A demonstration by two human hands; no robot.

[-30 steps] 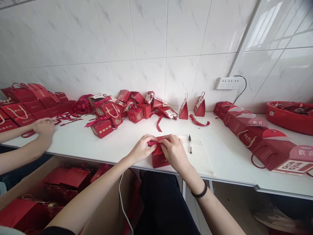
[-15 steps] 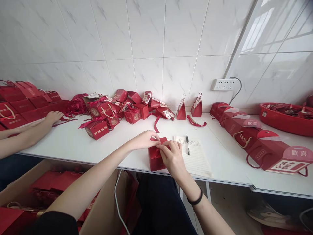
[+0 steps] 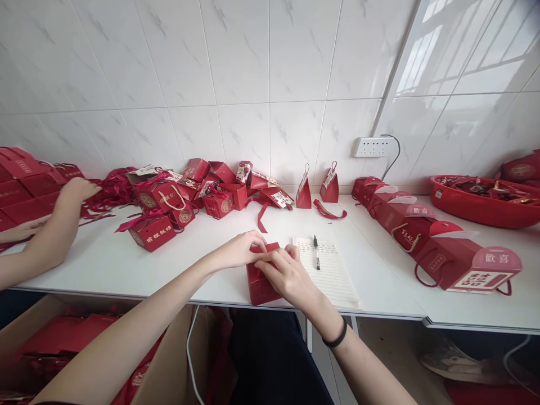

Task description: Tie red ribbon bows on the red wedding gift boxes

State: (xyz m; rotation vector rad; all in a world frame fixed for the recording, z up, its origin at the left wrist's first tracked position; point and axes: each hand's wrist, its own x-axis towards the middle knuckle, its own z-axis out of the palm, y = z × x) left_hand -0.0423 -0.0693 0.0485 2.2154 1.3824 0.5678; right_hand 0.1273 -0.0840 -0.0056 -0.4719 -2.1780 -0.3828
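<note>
A small red gift box (image 3: 262, 289) stands at the table's front edge, directly before me. Over its top, my left hand (image 3: 242, 248) comes in from the left with thumb and fingers pinched. My right hand (image 3: 284, 271) meets it from the right, fingers also closed and bent over the box's upper side. The two sets of fingertips nearly touch, and whatever thin thing they pinch is hidden by the fingers and blends with the red. Just right of the box lies a lined notebook (image 3: 337, 281) with a black pen (image 3: 316, 253) on it.
Behind are a pile of red boxes (image 3: 152, 232), loose ribbon (image 3: 331, 211) and two pointed boxes (image 3: 329, 188). A row of handled boxes (image 3: 453, 259) and a red basin (image 3: 485, 211) stand right. At left, another person's hand (image 3: 80, 191) is by stacked boxes (image 3: 25, 194). A carton (image 3: 169, 343) sits below.
The view has turned slightly right. My hands stay together on the box, the right fingers now further over its top. The other person's arm at the left has lifted and bent more.
</note>
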